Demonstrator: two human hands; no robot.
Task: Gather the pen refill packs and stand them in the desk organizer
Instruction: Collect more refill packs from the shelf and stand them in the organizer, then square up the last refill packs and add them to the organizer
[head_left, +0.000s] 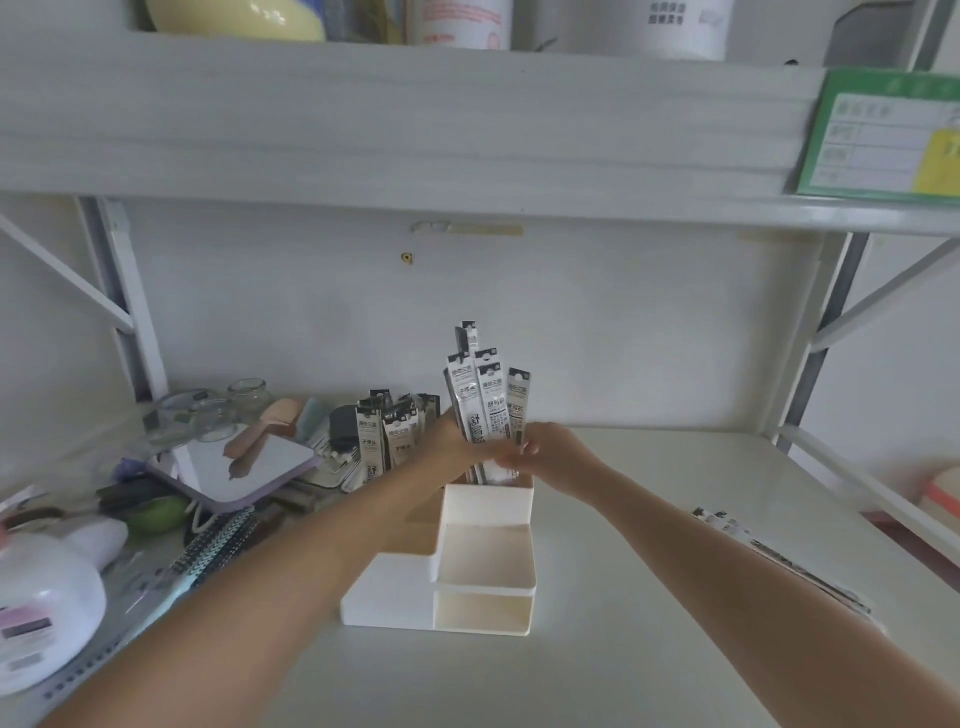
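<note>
A white stepped desk organizer (483, 571) stands on the pale desk. Both hands meet over its tall back compartment. My left hand (457, 447) and my right hand (550, 447) are closed around a bundle of black-and-white pen refill packs (485, 400), which stands upright with its lower ends in that compartment. Another group of refill packs (387, 436) stands behind and to the left of the organizer. More packs (779, 561) lie flat on the desk to the right, partly hidden by my right forearm.
Clutter fills the left side: a mirror (239, 467), glass jars (218, 410), a hairbrush (218, 545), a white bottle (41, 608). A shelf (415, 135) hangs overhead. A metal frame rail (852, 467) runs along the right edge.
</note>
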